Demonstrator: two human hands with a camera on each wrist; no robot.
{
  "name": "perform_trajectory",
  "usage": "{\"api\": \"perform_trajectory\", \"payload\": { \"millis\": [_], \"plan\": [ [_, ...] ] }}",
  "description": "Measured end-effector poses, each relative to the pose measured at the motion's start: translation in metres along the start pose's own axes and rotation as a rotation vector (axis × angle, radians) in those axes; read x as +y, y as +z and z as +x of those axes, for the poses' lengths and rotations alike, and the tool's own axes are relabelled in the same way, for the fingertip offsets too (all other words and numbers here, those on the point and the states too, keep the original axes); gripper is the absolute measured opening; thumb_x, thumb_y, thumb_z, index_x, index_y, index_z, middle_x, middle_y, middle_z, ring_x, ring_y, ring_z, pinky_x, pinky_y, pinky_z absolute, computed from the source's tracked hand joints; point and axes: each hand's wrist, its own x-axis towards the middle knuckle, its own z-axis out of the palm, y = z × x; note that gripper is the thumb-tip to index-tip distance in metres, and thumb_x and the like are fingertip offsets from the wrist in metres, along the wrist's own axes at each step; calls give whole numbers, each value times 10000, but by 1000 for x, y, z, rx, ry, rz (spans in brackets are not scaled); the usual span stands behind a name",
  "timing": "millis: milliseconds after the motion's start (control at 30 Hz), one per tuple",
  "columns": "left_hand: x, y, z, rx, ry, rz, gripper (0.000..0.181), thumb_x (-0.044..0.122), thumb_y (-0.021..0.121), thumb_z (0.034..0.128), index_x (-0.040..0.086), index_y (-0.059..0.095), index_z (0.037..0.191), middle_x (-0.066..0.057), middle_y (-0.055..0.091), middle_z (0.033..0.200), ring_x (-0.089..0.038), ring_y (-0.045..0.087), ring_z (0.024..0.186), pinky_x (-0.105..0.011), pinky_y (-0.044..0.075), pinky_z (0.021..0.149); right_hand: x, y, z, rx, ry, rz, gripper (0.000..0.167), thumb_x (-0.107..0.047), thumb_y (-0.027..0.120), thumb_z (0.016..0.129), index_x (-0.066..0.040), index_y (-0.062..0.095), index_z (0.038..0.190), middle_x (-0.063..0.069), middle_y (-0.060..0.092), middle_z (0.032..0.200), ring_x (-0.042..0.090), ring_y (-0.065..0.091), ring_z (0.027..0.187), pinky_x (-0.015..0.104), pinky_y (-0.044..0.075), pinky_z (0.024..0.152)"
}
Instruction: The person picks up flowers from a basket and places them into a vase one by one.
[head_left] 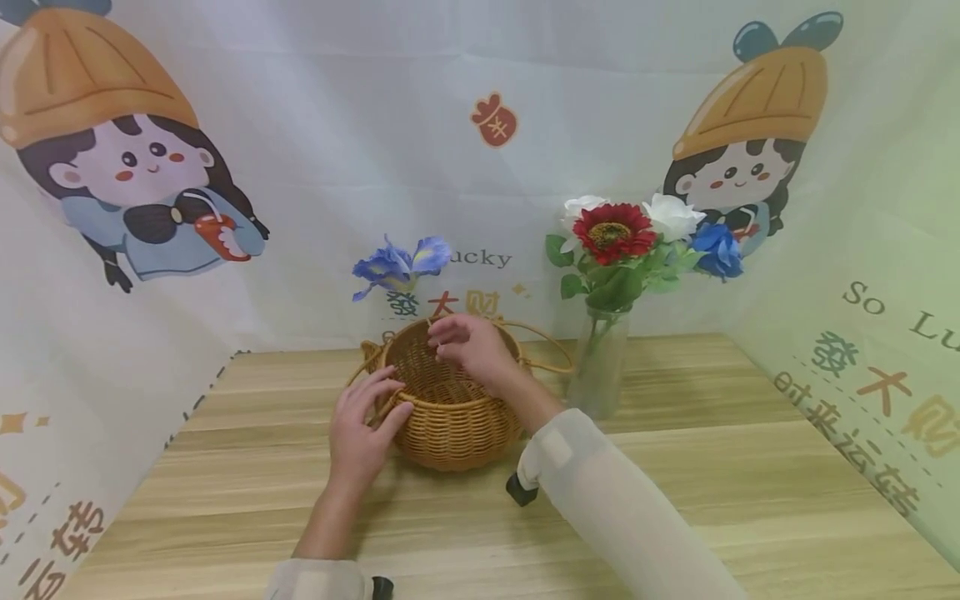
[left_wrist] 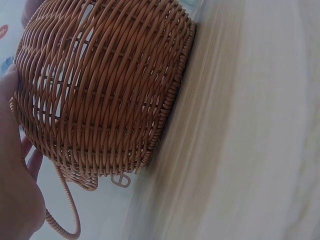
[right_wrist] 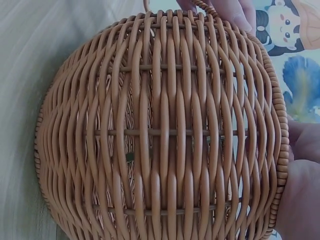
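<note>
A round wicker basket (head_left: pixel 457 433) stands on the table. My left hand (head_left: pixel 362 425) grips its left rim near a looped handle, and in the left wrist view the thumb lies by the rim. Over the basket's opening, my right hand (head_left: pixel 480 350) pinches the stem of a blue iris (head_left: pixel 401 265), whose bloom rises above the back rim. The right wrist view shows the iris (right_wrist: pixel 302 82) blurred beyond the basket wall (right_wrist: pixel 165 125). Bits of green show through the weave; most of the stem is hidden.
Right of the basket, a clear vase (head_left: pixel 600 367) holds a red flower (head_left: pixel 613 233), white roses (head_left: pixel 672 218) and a blue rose (head_left: pixel 718 250). A basket handle (head_left: pixel 551 343) reaches toward it. Printed cloth (head_left: pixel 337 125) hangs behind the wooden table (head_left: pixel 675 467).
</note>
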Motion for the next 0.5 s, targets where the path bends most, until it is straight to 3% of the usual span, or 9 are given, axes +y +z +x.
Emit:
{"api": "perform_trajectory", "payload": {
  "millis": [233,500],
  "plan": [
    [0,0,0,-3,7,3,239,136,789,810,115,704,1033,-34,617,1297,-272,489,1205,-496,327,1016,0,0,-3,112,-71,-36,236,73,618,898,18,648,1125,132,697,1026,176,660,808,268,521,641],
    [0,-1,0,-7,6,3,243,126,791,806,110,701,1032,-47,618,1295,-283,486,1214,-517,313,1030,-1,0,-8,228,-152,-27,199,63,623,898,-3,660,1083,77,695,972,309,659,851,262,495,590]
  ]
}}
